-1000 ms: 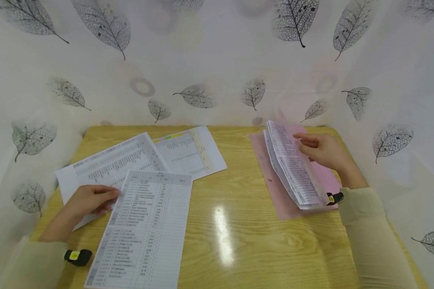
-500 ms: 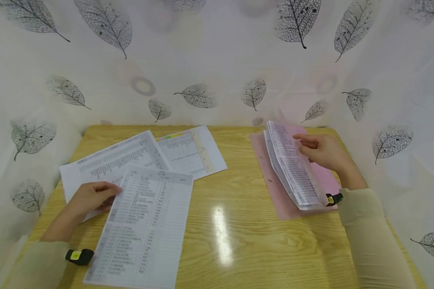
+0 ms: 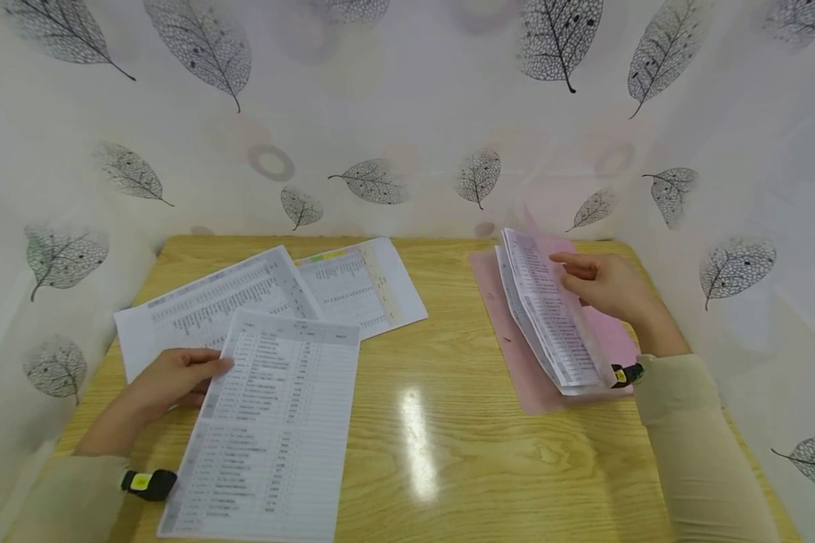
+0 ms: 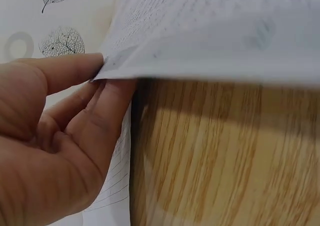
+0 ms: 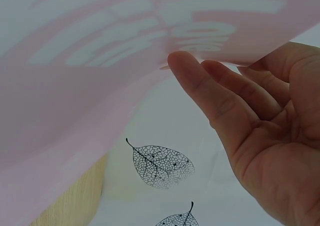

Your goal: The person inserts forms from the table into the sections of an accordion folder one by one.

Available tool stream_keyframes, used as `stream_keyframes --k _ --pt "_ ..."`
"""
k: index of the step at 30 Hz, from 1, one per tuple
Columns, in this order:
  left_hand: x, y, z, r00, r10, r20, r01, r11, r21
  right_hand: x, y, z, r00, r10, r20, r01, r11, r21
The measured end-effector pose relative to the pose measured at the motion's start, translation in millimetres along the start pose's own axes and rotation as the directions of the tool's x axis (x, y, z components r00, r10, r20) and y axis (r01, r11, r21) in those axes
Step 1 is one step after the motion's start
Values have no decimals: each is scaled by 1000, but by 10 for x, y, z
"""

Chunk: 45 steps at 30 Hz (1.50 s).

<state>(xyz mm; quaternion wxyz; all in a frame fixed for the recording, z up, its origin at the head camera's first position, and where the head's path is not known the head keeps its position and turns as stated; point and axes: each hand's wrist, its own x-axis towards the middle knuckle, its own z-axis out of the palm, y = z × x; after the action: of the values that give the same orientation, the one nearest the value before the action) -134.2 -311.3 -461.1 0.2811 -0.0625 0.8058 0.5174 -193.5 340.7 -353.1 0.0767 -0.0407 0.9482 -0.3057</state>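
Note:
My left hand (image 3: 204,372) pinches the left edge of a printed sheet (image 3: 272,422) lying at the front left of the wooden table (image 3: 448,452). In the left wrist view the thumb (image 4: 65,68) sits on top of the sheet's (image 4: 210,36) lifted edge, with the fingers underneath. At the right, a pink folder (image 3: 516,354) lies open with a stack of printed pages (image 3: 550,317) raised on edge. My right hand (image 3: 573,268) props them up with straight fingers. Seen from the right wrist, the fingertips (image 5: 185,66) touch the translucent pink cover (image 5: 100,61).
Two more printed sheets (image 3: 204,309) (image 3: 356,283) lie overlapping at the back left, partly under the front one. A leaf-patterned white curtain (image 3: 407,113) closes off the table on three sides. A small black and yellow device is worn at each wrist (image 3: 148,483) (image 3: 628,372).
The left hand has nudged the front sheet a little, and its thumb now lies over the sheet's edge. The right hand and the raised pages have stayed put.

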Motion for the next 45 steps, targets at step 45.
stream_keyframes --k 45 --pt "445 476 752 994 97 -51 -108 936 -334 23 38 -10 997 -45 -61 48 998 50"
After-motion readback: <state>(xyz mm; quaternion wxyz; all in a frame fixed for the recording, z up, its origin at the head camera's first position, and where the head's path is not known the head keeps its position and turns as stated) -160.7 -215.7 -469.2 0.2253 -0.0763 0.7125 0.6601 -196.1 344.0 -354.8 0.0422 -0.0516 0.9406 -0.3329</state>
